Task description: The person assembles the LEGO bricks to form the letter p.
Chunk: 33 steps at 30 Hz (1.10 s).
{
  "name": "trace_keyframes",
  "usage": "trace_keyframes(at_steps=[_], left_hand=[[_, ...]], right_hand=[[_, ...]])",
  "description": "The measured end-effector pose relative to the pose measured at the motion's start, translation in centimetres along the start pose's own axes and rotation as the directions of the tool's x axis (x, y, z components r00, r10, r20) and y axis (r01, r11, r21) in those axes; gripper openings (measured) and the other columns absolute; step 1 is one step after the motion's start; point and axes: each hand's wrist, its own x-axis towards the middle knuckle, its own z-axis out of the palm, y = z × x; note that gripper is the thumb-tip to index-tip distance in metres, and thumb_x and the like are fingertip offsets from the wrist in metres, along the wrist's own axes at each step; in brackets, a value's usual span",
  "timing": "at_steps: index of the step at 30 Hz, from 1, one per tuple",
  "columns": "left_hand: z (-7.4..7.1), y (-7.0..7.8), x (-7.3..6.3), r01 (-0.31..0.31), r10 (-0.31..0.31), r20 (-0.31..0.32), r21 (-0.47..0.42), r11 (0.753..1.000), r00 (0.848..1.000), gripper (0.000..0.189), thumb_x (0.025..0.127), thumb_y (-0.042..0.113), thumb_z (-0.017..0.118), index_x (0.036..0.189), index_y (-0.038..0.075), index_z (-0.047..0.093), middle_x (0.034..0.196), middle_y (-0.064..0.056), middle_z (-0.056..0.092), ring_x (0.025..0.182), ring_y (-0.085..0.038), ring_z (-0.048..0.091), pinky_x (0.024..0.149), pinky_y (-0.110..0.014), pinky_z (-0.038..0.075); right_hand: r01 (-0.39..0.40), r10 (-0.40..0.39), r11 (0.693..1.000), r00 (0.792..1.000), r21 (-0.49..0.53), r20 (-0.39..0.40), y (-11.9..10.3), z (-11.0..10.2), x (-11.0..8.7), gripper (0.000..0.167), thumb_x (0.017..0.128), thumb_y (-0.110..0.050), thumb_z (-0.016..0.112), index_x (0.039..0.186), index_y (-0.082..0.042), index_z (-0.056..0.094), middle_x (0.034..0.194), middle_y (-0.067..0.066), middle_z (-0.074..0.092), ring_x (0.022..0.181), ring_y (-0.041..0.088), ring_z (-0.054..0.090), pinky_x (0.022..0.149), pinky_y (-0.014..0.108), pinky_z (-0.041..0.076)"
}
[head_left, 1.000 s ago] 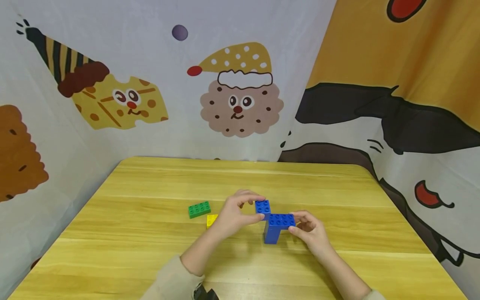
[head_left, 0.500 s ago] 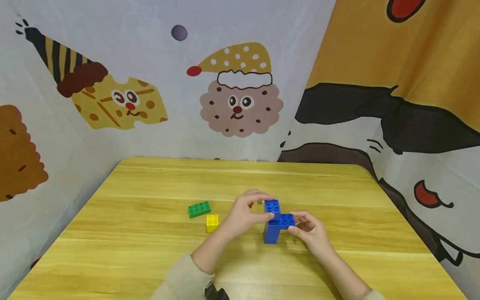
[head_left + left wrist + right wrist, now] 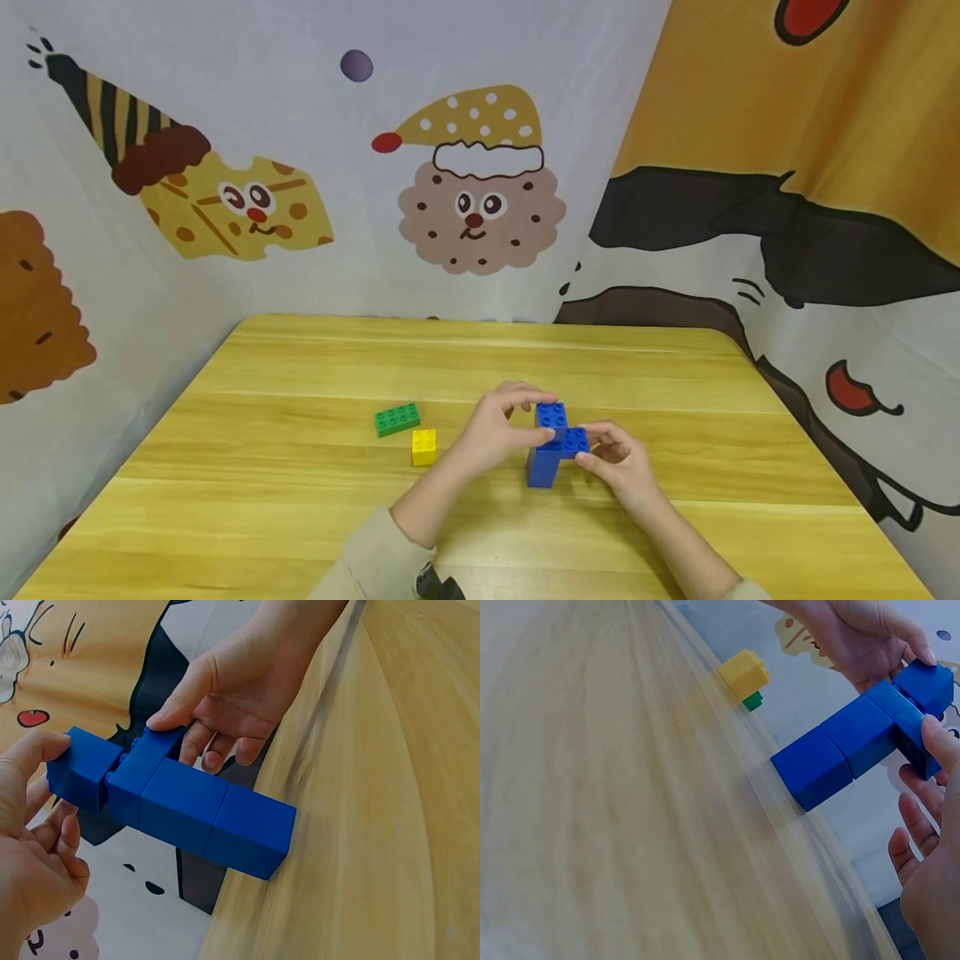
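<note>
My left hand [image 3: 491,429] pinches a small square blue brick [image 3: 551,416] between thumb and fingers. That brick sits over the left end of a longer blue brick [image 3: 575,442]; in the left wrist view it is slightly tilted, and a narrow gap shows at the studs. Below the long brick, two stacked square blue bricks [image 3: 217,817] form a column standing on the wooden table [image 3: 300,517]. The long brick's right end juts out past the column, and my right hand [image 3: 622,467] pinches it there. Some fingertips behind the bricks are hidden in the head view.
To the left of my left hand lie a yellow square brick [image 3: 423,447] and, just behind it, a flat green brick [image 3: 397,419]. A curtain with cartoon prints [image 3: 480,217] hangs behind the table's far edge.
My left hand has moved right with the small blue brick, from beside the long brick to over its left end. The yellow brick came fully into sight. My right hand stays in place.
</note>
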Motion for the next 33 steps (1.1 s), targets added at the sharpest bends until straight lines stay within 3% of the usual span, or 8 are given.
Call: trace_keyframes(at_steps=[13, 20, 23, 27, 33], left_hand=[[0.05, -0.36, 0.08, 0.006, -0.006, 0.004, -0.005, 1.0, 1.0, 0.035, 0.08, 0.018, 0.078, 0.114, 0.016, 0.071, 0.107, 0.011, 0.061, 0.093, -0.017, 0.047, 0.078, -0.035, 0.039], [0.23, -0.33, -0.02, 0.01, -0.009, 0.015, -0.017, 1.0, 1.0, 0.033, 0.081, 0.017, 0.078, 0.113, 0.018, 0.072, 0.107, 0.01, 0.06, 0.097, -0.033, 0.048, 0.075, -0.035, 0.039], [0.26, -0.38, -0.06, 0.013, -0.012, 0.019, -0.028, 1.0, 1.0, 0.033, 0.081, 0.018, 0.078, 0.112, 0.021, 0.072, 0.106, 0.01, 0.061, 0.098, -0.034, 0.047, 0.076, -0.04, 0.04], [0.27, -0.47, -0.06, 0.015, -0.014, 0.02, -0.031, 0.999, 1.0, 0.033, 0.08, 0.017, 0.079, 0.112, 0.02, 0.072, 0.106, 0.011, 0.061, 0.097, -0.029, 0.048, 0.08, -0.046, 0.04], [0.3, -0.35, -0.11, 0.031, -0.031, 0.025, -0.003, 1.0, 0.999, 0.035, 0.079, 0.01, 0.079, 0.112, 0.016, 0.072, 0.108, 0.009, 0.062, 0.091, -0.016, 0.046, 0.078, -0.038, 0.038]], right_hand=[[-0.013, 0.013, 1.0, 1.0, -0.015, -0.01, -0.18, 0.03, -0.03, 0.028, 0.086, 0.009, 0.064, 0.113, 0.004, 0.06, 0.091, 0.001, 0.069, 0.076, 0.014, 0.062, 0.061, 0.029, 0.05], [-0.031, 0.03, 0.999, 0.999, -0.035, -0.011, -0.39, -0.03, -0.07, 0.028, 0.086, 0.007, 0.064, 0.114, 0.001, 0.061, 0.092, 0.002, 0.069, 0.079, 0.014, 0.062, 0.065, 0.027, 0.049], [-0.039, 0.038, 0.998, 0.999, -0.042, -0.013, -0.49, 0.01, -0.08, 0.029, 0.087, 0.007, 0.065, 0.115, 0.001, 0.061, 0.093, 0.003, 0.068, 0.08, 0.015, 0.062, 0.066, 0.027, 0.049], [-0.033, 0.032, 0.999, 0.999, -0.037, -0.019, -0.43, 0.02, -0.09, 0.029, 0.086, 0.008, 0.065, 0.114, 0.002, 0.061, 0.092, 0.003, 0.068, 0.079, 0.014, 0.062, 0.065, 0.027, 0.049], [-0.019, 0.018, 1.0, 0.999, -0.023, -0.029, -0.27, 0.02, -0.1, 0.029, 0.084, 0.01, 0.065, 0.112, 0.001, 0.062, 0.092, 0.002, 0.069, 0.077, 0.014, 0.061, 0.061, 0.027, 0.048]])
